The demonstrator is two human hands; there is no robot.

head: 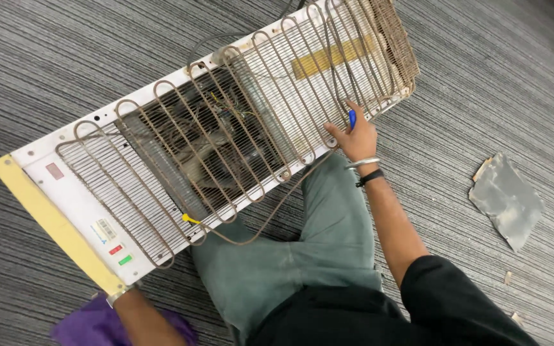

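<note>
Roughly counted: one white appliance panel [75, 202] with one rusty condenser coil grille [238, 122] on its face, lying on grey striped carpet [46, 57]. One blue-handled tool [352, 118], one grey scrap sheet [506, 200] far right on the carpet, a few small crumbs near it. One purple cloth [91, 327] at the near left edge, cut off by the frame.

Right hand [356, 138] closed around the blue-handled tool, pressed to the grille's near edge; tool tip hidden behind the wires. Two bands on that wrist. Left hand [118, 293] mostly hidden under the panel's near-left corner; only wrist and a metal band visible, grip cannot be told.

Panel's long axis diagonal, near left to far right; yellow-edged end pointing near left. Far-right end cropped at the top. Wiring behind the grille hard to make out.
</note>
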